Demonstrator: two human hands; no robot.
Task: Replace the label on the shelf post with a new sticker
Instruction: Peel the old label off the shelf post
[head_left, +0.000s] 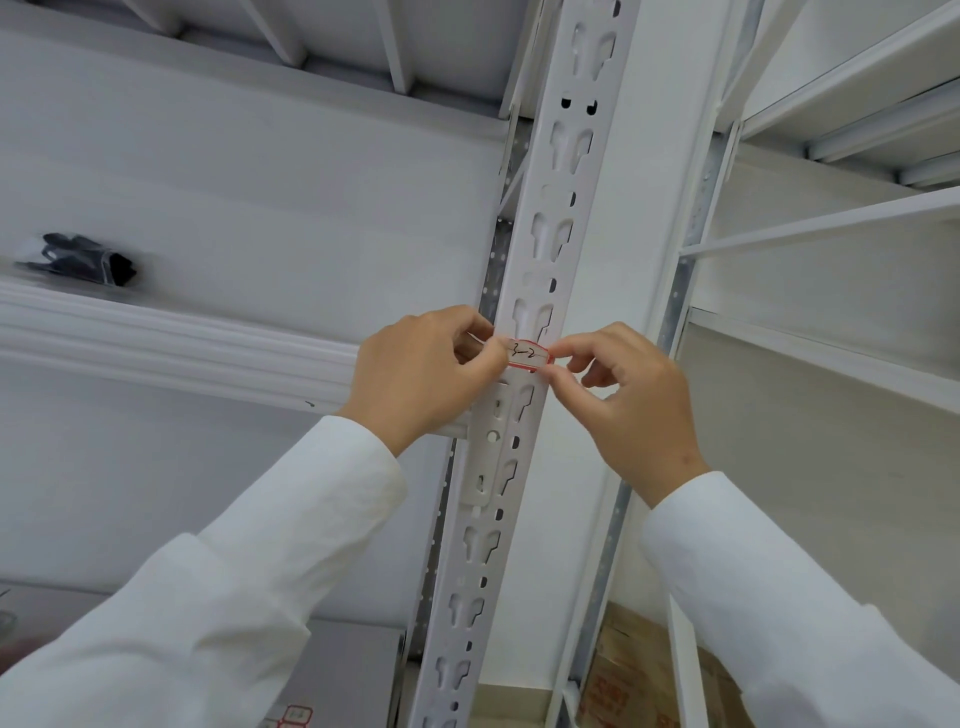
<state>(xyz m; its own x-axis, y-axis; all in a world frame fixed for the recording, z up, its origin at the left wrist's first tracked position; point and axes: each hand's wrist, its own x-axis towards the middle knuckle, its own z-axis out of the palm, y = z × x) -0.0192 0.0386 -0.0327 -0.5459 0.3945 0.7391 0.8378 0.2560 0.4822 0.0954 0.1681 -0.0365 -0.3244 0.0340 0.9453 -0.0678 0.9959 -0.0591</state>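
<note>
Sticker: red-bordered label (525, 355) w/ handwritten "3-2", lying across the front face of the shelf post, just above the beam bracket.
Shelf post: white slotted upright (540, 260) running bottom-centre to top-right of view; keyhole slots above & below the sticker.
L hand: your left hand (415, 374) is curled, thumb & forefinger pinched on the sticker's left end; other fingers folded in. Back of hand faces you.
R hand: your right hand (634, 400) is curled too, thumb & forefinger tips closed on the sticker's right end at the post's right edge; remaining fingers bent toward the palm.
Arms: both raised, white sleeves (249, 571) coming up from bottom corners, wrists angled inward so the hands meet at the post, one each side.
Whether sticker is fully stuck flat: can't tell, fingertips cover both ends.
Beam: white shelf beam (156, 343) joins the post from the left, behind your L hand.
Left shelf: dark bagged item (83, 260) well apart from the hands, blurred.
Bottom edge: more red-bordered stickers (293, 717) on a grey surface; brown carton (623, 680) low right.
</note>
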